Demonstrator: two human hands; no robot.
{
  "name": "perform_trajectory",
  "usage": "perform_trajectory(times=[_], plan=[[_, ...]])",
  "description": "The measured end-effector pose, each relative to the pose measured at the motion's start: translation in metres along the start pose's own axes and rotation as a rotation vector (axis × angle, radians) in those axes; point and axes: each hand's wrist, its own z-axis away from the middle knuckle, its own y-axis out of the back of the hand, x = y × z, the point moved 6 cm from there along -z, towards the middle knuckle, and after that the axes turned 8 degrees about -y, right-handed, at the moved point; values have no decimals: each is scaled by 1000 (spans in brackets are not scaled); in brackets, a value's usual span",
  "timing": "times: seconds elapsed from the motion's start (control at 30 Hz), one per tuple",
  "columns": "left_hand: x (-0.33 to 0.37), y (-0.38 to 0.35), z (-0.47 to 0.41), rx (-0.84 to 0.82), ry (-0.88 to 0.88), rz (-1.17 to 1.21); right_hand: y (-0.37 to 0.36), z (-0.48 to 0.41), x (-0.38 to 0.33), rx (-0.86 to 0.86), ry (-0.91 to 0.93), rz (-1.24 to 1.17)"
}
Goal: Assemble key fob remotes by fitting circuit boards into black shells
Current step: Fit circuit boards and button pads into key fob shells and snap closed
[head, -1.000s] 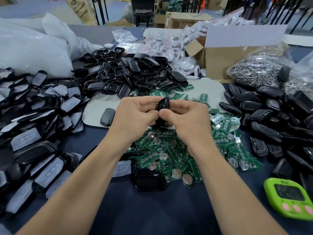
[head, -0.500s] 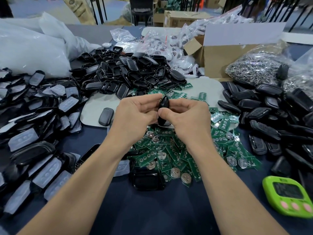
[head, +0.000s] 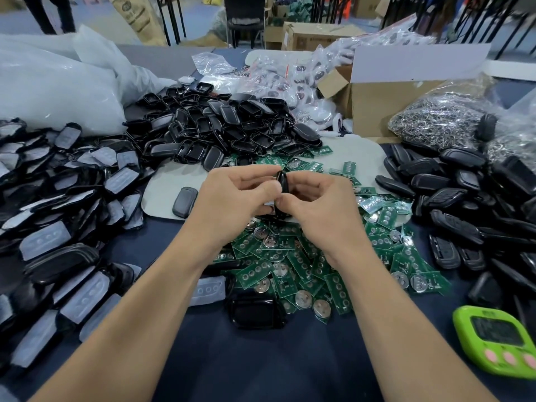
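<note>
Above the heap of green boards, both hands meet around one black key fob [head: 282,181], held edge-on and upright between them. The left hand [head: 232,195] has its fingers curled, thumb and fingertips pinching the fob's left side; the right hand [head: 322,210] pinches the other side the same way, knuckles towards me. Whether the two halves of the fob are fully closed I cannot tell.

Just beneath the hands lies the loose pile of circuit boards [head: 293,256], many showing round coin cells. At its near edge an empty black shell [head: 255,313] sits open side up, with a translucent button pad [head: 210,290] touching its left. A single closed fob [head: 184,202] rests on the white mat [head: 165,184] to the left of the hands.

Behind them is a mound of open shell halves [head: 232,126]. To the right, closed black fobs [head: 452,198] are heaped; to the left, shells with button pads [head: 58,227]. A green timer [head: 499,338] lies at the near right corner of the dark blue table [head: 261,367]. Farther back stand a cardboard box [head: 377,105] and a bag of metal rings [head: 435,123].
</note>
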Motion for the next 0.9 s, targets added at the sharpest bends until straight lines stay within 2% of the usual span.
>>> perform_trajectory(times=[0.23, 0.6, 0.73, 0.9], plan=[[0, 10, -2, -10, -13, -64, 1, 1, -10, -51, 97, 54], [-1, 9, -2, 11, -53, -89, 5, 1, -10, -68, 60, 63], [0, 7, -3, 15, -37, -58, 4, 1, -6, -78, 35, -51], [2, 3, -2, 20, -29, 3, 5, -1, 5, -116, -119, -363]])
